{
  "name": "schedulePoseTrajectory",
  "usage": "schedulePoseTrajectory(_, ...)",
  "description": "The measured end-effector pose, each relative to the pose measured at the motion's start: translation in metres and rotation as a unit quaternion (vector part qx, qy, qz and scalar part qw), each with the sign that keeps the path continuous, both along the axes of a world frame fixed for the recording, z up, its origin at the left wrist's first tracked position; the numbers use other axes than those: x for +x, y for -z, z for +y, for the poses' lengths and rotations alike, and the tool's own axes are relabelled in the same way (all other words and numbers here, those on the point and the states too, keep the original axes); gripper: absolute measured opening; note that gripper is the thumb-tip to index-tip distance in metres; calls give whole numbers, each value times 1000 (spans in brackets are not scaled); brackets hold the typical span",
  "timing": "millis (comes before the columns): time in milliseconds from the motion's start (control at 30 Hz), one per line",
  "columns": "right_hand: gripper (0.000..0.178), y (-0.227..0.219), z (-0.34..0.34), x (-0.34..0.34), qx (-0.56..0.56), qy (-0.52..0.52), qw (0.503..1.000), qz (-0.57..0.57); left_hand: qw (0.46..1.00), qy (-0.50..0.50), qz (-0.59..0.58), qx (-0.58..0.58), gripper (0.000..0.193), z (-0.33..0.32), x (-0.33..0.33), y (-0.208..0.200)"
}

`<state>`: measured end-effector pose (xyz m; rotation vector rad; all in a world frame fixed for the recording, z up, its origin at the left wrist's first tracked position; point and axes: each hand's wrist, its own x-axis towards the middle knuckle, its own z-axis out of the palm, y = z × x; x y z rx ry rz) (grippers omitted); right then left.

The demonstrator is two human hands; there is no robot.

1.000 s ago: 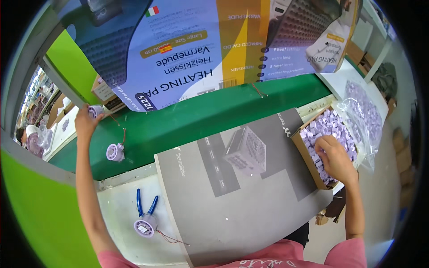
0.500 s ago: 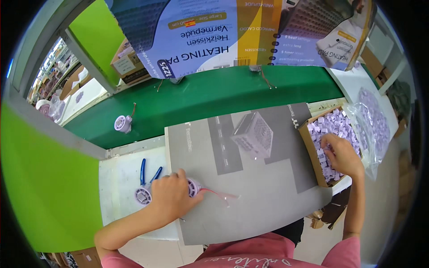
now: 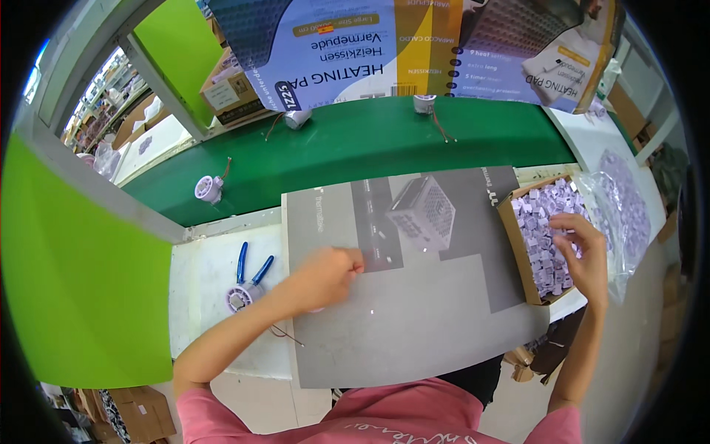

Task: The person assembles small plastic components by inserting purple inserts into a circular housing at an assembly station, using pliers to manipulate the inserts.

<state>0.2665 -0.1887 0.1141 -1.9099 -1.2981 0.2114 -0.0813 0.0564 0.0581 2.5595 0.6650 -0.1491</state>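
Observation:
My left hand [image 3: 331,280] is closed and slightly blurred above the grey printed board [image 3: 414,325]; what its fingers hold, if anything, is hidden. Below its wrist peeks the edge of a round pale part [image 3: 316,310], mostly covered by the hand. Over a cardboard box [image 3: 523,266] of small pale plastic connectors [image 3: 546,251] hovers my right hand [image 3: 586,255], thumb and fingers curved and apart, with no piece visible between them. Left of the board, a round pale part [image 3: 240,297] with thin wires lies against blue-handled pliers [image 3: 251,266].
Beyond the board runs a green conveyor belt [image 3: 340,148] carrying several round wired parts, one a pale housing [image 3: 208,189] at left. A printed carton sheet [image 3: 414,59] hangs above it. A clear plastic bag [image 3: 621,214] of pale pieces lies right of the box.
My left hand has left the round part's side and moved up and right over the board. My right hand has lifted slightly from the connectors, its fingers spreading. The view has shifted a little.

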Motion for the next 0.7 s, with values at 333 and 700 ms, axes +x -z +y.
schedulePoseTrajectory(333, 32, 18, 78, -86, 51, -191, 977, 81, 906, -178, -83, 375, 43, 205, 50, 3)
schedulePoseTrajectory(700, 29, 34, 52, -83, -33, -152, 975, 156, 898, -163, -48, 406, 41, 373, 70, 71)
